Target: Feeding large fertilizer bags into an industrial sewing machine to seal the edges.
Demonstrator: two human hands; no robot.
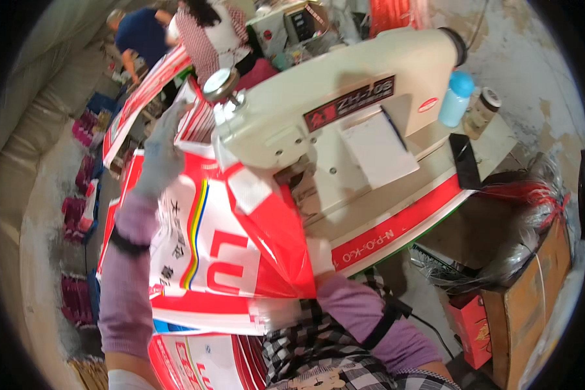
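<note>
A large red and white woven plastic bag (234, 227) with a rainbow stripe is spread in front of me, its upper part beside the needle end of a cream sewing machine (344, 97). My left hand (162, 156), in a grey glove, reaches up along the bag's far left part; its fingers are blurred. At the bag's right edge, my right hand (321, 256) wears a pale glove; blur and the bag hide its fingers. A white folded piece (248, 190) shows on the bag below the machine head. More printed bags (201, 361) lie beneath, near my lap.
On the machine table (396, 224) stand a blue bottle (457, 97) and a lidded jar (482, 114), with a black phone (464, 161) nearby. A white pad (378, 146) leans against the machine. A cardboard box (533, 299) is at right. Two people (208, 42) are farther off.
</note>
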